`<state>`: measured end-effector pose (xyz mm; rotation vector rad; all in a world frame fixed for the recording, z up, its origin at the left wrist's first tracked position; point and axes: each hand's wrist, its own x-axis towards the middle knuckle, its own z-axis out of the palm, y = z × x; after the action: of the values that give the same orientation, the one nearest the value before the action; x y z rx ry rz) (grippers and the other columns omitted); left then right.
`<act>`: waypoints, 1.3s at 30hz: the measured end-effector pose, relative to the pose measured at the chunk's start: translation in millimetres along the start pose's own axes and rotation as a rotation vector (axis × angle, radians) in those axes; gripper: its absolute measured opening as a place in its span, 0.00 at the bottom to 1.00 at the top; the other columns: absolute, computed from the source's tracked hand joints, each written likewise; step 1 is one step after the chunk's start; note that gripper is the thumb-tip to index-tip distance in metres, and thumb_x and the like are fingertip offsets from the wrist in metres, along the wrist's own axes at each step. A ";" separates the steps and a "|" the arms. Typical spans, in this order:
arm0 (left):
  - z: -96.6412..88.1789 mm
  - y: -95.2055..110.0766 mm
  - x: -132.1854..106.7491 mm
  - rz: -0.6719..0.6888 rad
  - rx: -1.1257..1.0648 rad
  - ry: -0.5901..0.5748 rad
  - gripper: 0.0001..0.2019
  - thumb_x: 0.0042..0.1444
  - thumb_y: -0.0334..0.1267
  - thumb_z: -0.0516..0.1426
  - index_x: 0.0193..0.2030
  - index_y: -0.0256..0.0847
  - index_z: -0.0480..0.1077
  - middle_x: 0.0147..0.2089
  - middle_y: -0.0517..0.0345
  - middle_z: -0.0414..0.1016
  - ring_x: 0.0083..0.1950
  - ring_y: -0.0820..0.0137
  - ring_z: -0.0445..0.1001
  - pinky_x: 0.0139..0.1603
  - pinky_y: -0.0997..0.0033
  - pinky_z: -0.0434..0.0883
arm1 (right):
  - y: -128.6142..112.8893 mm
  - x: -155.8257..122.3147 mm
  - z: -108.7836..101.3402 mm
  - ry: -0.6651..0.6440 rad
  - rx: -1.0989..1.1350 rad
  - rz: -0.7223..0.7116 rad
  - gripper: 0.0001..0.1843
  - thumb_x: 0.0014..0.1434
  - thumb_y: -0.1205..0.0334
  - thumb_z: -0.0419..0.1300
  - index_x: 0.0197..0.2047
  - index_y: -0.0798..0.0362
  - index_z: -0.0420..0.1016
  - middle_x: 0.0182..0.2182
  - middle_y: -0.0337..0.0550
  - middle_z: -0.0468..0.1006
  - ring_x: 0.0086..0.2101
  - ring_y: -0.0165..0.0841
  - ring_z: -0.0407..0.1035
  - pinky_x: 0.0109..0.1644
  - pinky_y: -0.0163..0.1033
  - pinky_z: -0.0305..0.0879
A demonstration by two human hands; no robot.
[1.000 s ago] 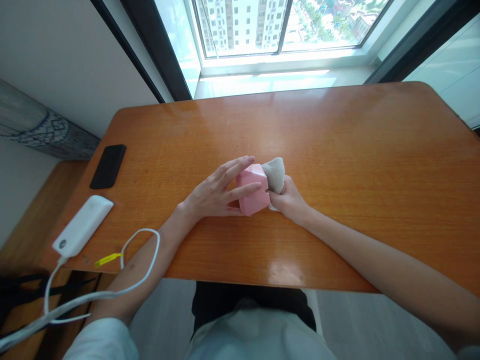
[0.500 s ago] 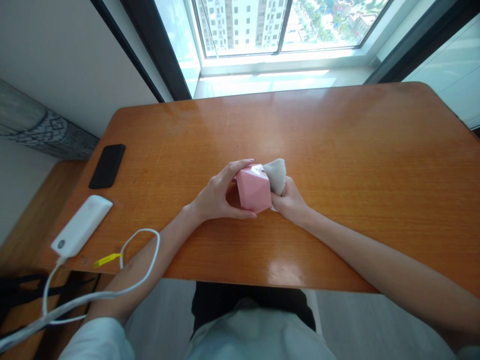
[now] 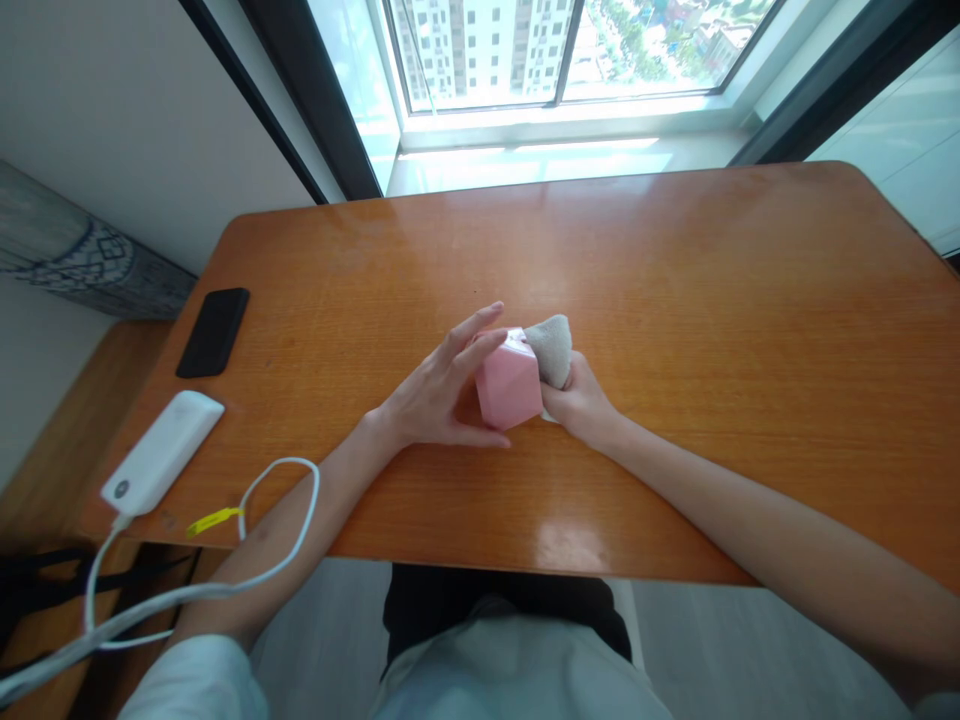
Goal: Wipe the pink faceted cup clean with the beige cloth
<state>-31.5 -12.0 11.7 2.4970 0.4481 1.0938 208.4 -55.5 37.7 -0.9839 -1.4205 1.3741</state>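
A glossy pink faceted block-like object is between my two hands over the wooden table; its kind is unclear. My left hand is around its left side with fingers spread and loose. One fingertip lies at its top edge, another finger is raised, and the thumb is stretched out just below it. My right hand is closed on a light grey cloth, pressed against the object's right side. The right fingers are partly hidden behind the cloth and the object.
The brown wooden table stands before a window. At its left side lie a black phone and a white power bank. From the power bank, a white cable with a yellow tag loops across my left forearm.
My left hand has loosened: its fingers have spread and one has lifted off the pink object, while the thumb has dropped slightly. The right hand and cloth are almost unmoved.
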 end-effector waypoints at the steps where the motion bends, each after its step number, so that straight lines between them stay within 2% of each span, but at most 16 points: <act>1: -2.1 0.0 0.6 0.070 0.063 -0.015 0.65 0.52 0.68 0.75 0.88 0.61 0.44 0.88 0.40 0.51 0.86 0.39 0.58 0.81 0.30 0.69 | 0.3 -0.1 -0.4 0.001 0.007 0.008 0.07 0.52 0.62 0.68 0.36 0.52 0.80 0.28 0.36 0.76 0.29 0.29 0.63 0.33 0.35 0.66; 3: -6.0 0.1 1.7 0.179 0.188 -0.048 0.59 0.56 0.64 0.75 0.86 0.63 0.49 0.89 0.43 0.50 0.87 0.41 0.58 0.82 0.31 0.67 | 0.9 -0.1 -1.1 0.000 0.019 0.024 0.08 0.53 0.62 0.69 0.38 0.53 0.82 0.29 0.37 0.77 0.29 0.30 0.64 0.33 0.35 0.66; 5: -8.6 -0.1 2.2 0.223 0.263 -0.066 0.53 0.59 0.59 0.75 0.85 0.64 0.52 0.89 0.45 0.48 0.88 0.42 0.56 0.83 0.31 0.67 | 1.6 0.4 -1.3 0.000 0.021 0.034 0.09 0.53 0.61 0.70 0.39 0.53 0.83 0.29 0.37 0.78 0.30 0.30 0.65 0.33 0.35 0.66; 9: -8.8 -0.1 2.7 0.199 0.253 -0.045 0.49 0.62 0.52 0.75 0.83 0.59 0.56 0.88 0.40 0.50 0.86 0.43 0.61 0.78 0.34 0.74 | 3.8 2.2 -1.7 0.029 0.002 0.036 0.09 0.54 0.59 0.71 0.37 0.53 0.84 0.30 0.39 0.80 0.31 0.32 0.68 0.34 0.36 0.69; 14: -7.4 6.7 4.9 0.136 0.181 0.009 0.49 0.59 0.53 0.76 0.82 0.55 0.60 0.84 0.36 0.60 0.80 0.44 0.71 0.74 0.40 0.79 | 3.9 2.6 -2.0 0.038 -0.004 0.019 0.09 0.54 0.57 0.71 0.37 0.53 0.84 0.30 0.39 0.80 0.32 0.33 0.70 0.35 0.36 0.70; 19: -3.1 14.6 7.8 -0.029 0.008 0.078 0.54 0.54 0.60 0.77 0.82 0.50 0.61 0.79 0.36 0.68 0.75 0.45 0.77 0.72 0.45 0.81 | 2.6 1.1 -1.3 0.017 -0.012 0.003 0.09 0.52 0.58 0.71 0.36 0.52 0.81 0.28 0.38 0.78 0.31 0.32 0.68 0.34 0.36 0.69; 24: 3.3 8.6 2.4 -0.256 -0.187 0.100 0.56 0.51 0.64 0.77 0.81 0.48 0.61 0.72 0.39 0.76 0.67 0.47 0.82 0.67 0.48 0.82 | 4.8 1.5 -2.0 0.051 -0.071 0.003 0.06 0.52 0.59 0.67 0.31 0.52 0.76 0.25 0.35 0.73 0.27 0.29 0.62 0.31 0.36 0.64; 28: 5.3 2.8 -2.0 -0.257 -0.199 0.055 0.62 0.49 0.66 0.78 0.84 0.51 0.55 0.77 0.37 0.71 0.72 0.43 0.78 0.71 0.42 0.79 | 3.0 1.3 -2.0 0.028 -0.072 -0.010 0.05 0.52 0.60 0.65 0.31 0.51 0.76 0.24 0.35 0.72 0.26 0.28 0.61 0.30 0.36 0.63; 33: 1.1 -0.2 -0.9 -0.068 -0.071 0.022 0.71 0.49 0.71 0.76 0.89 0.56 0.40 0.86 0.34 0.53 0.84 0.38 0.62 0.80 0.33 0.70 | 1.0 0.7 -1.1 0.026 -0.052 0.008 0.04 0.51 0.61 0.64 0.31 0.52 0.77 0.24 0.35 0.73 0.26 0.28 0.62 0.31 0.36 0.64; 36: -3.3 -1.2 -1.5 0.072 0.123 -0.028 0.66 0.53 0.70 0.74 0.88 0.61 0.41 0.89 0.40 0.46 0.87 0.40 0.57 0.81 0.33 0.69 | 2.5 1.0 -1.1 0.047 -0.044 0.022 0.05 0.51 0.60 0.65 0.30 0.52 0.78 0.26 0.37 0.75 0.28 0.30 0.65 0.32 0.37 0.65; 39: -5.7 -1.3 -2.5 0.143 0.310 -0.068 0.56 0.63 0.60 0.72 0.87 0.63 0.44 0.91 0.43 0.41 0.88 0.45 0.57 0.82 0.36 0.69 | 4.8 1.3 -2.0 0.055 -0.048 0.024 0.06 0.51 0.59 0.66 0.31 0.52 0.79 0.26 0.37 0.76 0.28 0.30 0.66 0.32 0.36 0.66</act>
<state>-37.6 -10.7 13.1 2.8670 0.4558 1.0566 209.7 -53.3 32.9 -1.0651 -1.4104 1.3255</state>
